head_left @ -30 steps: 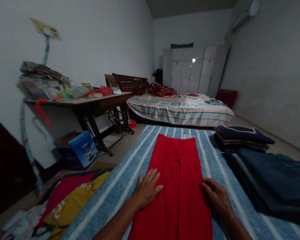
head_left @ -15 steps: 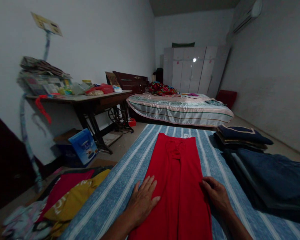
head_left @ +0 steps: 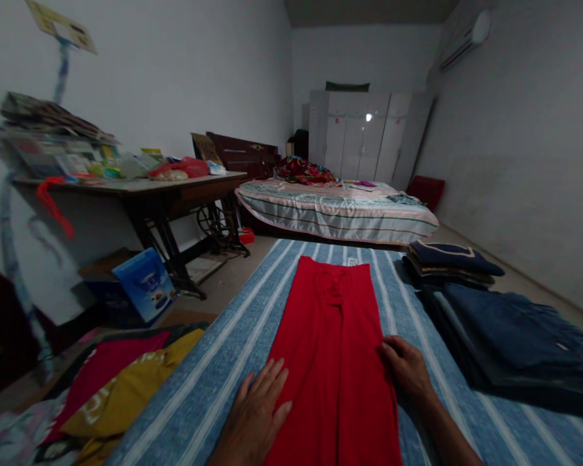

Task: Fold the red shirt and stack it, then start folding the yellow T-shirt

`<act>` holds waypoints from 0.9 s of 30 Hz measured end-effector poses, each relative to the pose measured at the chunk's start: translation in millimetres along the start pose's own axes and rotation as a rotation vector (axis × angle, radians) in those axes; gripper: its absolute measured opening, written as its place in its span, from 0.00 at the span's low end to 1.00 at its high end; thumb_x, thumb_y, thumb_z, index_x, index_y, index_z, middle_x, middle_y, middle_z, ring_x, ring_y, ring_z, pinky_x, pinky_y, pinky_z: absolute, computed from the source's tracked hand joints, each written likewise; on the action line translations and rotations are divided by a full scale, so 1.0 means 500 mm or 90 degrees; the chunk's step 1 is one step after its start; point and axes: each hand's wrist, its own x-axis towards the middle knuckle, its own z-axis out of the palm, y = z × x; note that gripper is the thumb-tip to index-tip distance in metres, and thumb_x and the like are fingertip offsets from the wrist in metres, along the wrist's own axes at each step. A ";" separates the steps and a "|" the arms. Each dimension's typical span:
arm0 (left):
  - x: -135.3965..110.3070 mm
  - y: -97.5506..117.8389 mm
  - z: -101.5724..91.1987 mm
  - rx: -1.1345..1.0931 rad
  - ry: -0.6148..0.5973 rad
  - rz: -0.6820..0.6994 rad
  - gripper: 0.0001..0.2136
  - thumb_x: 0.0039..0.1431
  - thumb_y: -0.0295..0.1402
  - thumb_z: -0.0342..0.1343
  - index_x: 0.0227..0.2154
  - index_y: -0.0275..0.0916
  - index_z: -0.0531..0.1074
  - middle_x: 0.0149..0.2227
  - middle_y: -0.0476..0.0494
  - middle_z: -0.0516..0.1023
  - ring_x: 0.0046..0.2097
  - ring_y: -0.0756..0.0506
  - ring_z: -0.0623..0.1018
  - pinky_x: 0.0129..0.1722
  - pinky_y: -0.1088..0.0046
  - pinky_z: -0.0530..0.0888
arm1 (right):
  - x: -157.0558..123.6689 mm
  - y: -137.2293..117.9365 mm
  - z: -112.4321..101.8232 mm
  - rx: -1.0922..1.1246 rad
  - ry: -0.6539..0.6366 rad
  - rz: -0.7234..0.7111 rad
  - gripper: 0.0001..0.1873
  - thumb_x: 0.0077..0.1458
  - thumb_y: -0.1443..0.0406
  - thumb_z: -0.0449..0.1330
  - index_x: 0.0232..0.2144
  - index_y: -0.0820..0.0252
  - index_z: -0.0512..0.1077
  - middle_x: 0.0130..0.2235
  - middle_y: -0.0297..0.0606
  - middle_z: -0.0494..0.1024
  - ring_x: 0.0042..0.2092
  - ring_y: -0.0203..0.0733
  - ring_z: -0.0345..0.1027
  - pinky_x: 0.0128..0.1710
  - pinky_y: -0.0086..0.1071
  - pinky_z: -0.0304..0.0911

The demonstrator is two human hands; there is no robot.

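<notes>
the red trousers [head_left: 315, 362] lie flat and lengthwise on the blue striped cover [head_left: 223, 369], waistband at the end away from me, their tie [head_left: 334, 291] lying on the front. my left hand [head_left: 257, 411] is palm down at the trousers' left edge, opened out with fingers nearly straight and the thumb a little apart, resting on the cloth and gripping nothing. my right hand [head_left: 408, 369] is half curled at the trousers' right edge, thumb and forefinger against it; i can't tell whether they pinch the fabric. to the right of the trousers sit folded jeans [head_left: 519, 323], with a navy garment [head_left: 457, 257] topping a stack just beyond those. left of the trousers, lower than the cover, are a yellow garment [head_left: 126, 395] and a magenta one [head_left: 102, 372].
</notes>
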 end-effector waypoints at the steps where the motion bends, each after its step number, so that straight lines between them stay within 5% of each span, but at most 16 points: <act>1: 0.001 -0.001 0.003 -0.002 0.012 0.003 0.22 0.62 0.36 0.48 0.59 0.46 0.62 0.61 0.44 0.66 0.61 0.41 0.66 0.59 0.56 0.64 | 0.001 0.000 0.001 0.002 0.001 0.001 0.20 0.50 0.51 0.59 0.31 0.62 0.75 0.29 0.38 0.76 0.32 0.41 0.68 0.31 0.30 0.62; 27: 0.001 -0.004 -0.003 -0.018 0.023 0.008 0.21 0.62 0.37 0.49 0.59 0.46 0.63 0.59 0.43 0.67 0.60 0.41 0.67 0.58 0.55 0.65 | -0.005 -0.020 -0.003 0.010 0.015 0.003 0.20 0.48 0.49 0.60 0.30 0.61 0.77 0.30 0.39 0.78 0.32 0.43 0.69 0.32 0.32 0.64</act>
